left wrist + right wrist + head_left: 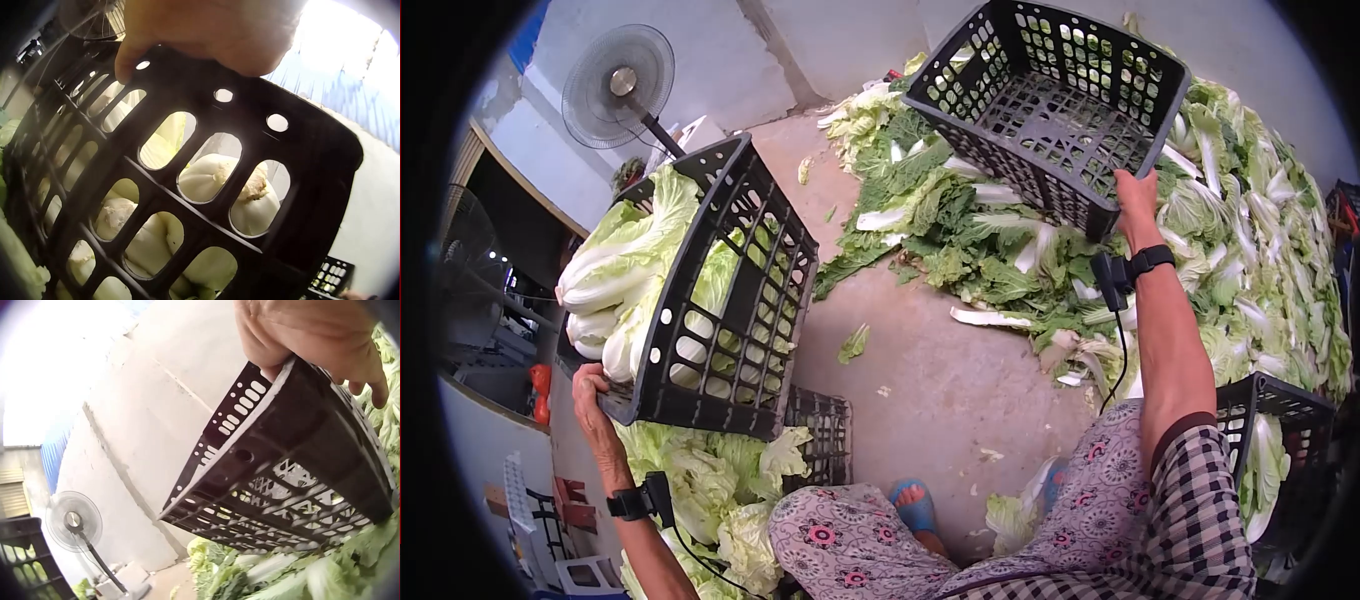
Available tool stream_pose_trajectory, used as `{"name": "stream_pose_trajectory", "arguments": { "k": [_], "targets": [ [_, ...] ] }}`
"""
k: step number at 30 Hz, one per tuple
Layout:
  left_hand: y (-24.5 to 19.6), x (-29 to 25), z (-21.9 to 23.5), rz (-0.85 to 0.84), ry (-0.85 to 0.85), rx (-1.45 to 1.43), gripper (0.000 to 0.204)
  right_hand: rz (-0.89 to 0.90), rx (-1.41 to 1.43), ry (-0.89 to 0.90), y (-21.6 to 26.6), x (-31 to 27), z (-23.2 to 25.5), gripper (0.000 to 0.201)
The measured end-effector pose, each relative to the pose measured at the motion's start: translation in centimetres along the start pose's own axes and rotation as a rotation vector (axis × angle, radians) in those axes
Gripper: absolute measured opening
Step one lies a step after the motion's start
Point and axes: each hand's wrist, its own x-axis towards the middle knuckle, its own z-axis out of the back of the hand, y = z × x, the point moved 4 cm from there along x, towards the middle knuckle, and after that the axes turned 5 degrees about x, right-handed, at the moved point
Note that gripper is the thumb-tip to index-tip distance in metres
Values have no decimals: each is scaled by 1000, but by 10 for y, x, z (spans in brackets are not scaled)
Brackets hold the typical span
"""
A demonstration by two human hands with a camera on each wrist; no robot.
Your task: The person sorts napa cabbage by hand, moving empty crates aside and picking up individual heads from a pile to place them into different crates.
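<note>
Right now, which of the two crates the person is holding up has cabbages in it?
The crate gripped by the left hand, tilted and packed with pale cabbages. The crate held by the right hand is empty.

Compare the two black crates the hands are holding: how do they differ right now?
The left crate is packed with napa cabbage heads; the right crate is empty. The left crate is tipped on its side, gripped by the left hand at its lower edge; the right crate is tilted with its opening toward the camera, held at its rim by the right hand over the leaf pile. Both are black perforated plastic.
</note>
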Motion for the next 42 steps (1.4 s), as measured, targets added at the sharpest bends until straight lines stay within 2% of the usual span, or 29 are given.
{"name": "stream_pose_trajectory", "arguments": {
  "k": [1,4,7,10,11,14,15,18,21,24,25,26,27,28,29,30,31,32,34,36,37,38,39,40,41,42],
  "targets": [
    [3,0,1,-4,-2,-3,35,30,-37,3,1,-3,-3,41],
    [6,1,-1,-13,-19,-17,34,-182,318,54,-18,9,-8,42],
    [6,-1,1,-13,-48,-17,35,-166,353,98,-23,5,-9,50],
    [12,-1,-1,-9,-65,-38,34,-74,155,-41,-15,-2,-9,57],
    [10,-2,-1,0,-73,-36,34,-82,105,-49,-14,-5,-10,66],
    [2,-3,-3,13,-91,-32,34,-75,112,19,2,-27,-23,67],
    [1,-3,-3,9,-96,-24,34,-41,149,79,3,-26,-27,69],
    [3,-3,-2,31,-87,-35,33,29,171,43,1,-25,-31,67],
    [3,-4,-1,8,-81,-30,32,28,207,99,-10,-7,-33,65],
    [5,-3,-3,-17,-78,-19,31,-4,405,8,-25,14,-28,62],
    [7,-3,-3,-29,-69,-11,31,60,304,12,-55,55,-15,56],
    [8,-4,2,-36,-65,5,31,-30,204,-65,-38,36,-7,46],
    [2,-5,0,-21,-95,13,31,50,175,-22,-46,51,0,47],
    [-6,-4,-2,-38,-77,36,31,26,28,35,-73,93,12,51],
    [-4,-4,-2,-28,-82,14,31,140,-306,-150,-29,48,4,53],
    [-2,-2,-2,-27,-86,-8,32,342,-404,-168,-13,35,-2,53],
    [-7,-2,-2,-56,-71,19,32,478,-651,-215,7,25,-8,56],
    [-14,-4,-4,-80,-63,46,32,529,-878,-340,30,9,-19,60],
    [-15,-3,-3,-92,-56,61,34,916,-440,-238,70,-15,-42,59],
    [-11,-2,-1,-78,-58,63,35,987,-358,-89,115,-78,-84,56],
    [-10,-3,1,-67,-62,54,35,791,-18,162,110,-94,-107,50],
    [-10,-3,1,-40,-107,21,35,653,106,388,98,-107,-132,44],
    [-11,-2,0,-14,-150,-12,34,301,34,499,102,-152,-150,42],
    [-7,-1,2,10,-190,-44,35,518,61,654,96,-184,-169,43],
    [4,2,8,-12,-155,-41,35,598,-7,773,106,-228,-181,44],
    [17,5,15,55,-230,-32,36,520,35,890,110,-264,-194,46]
  ]
}}
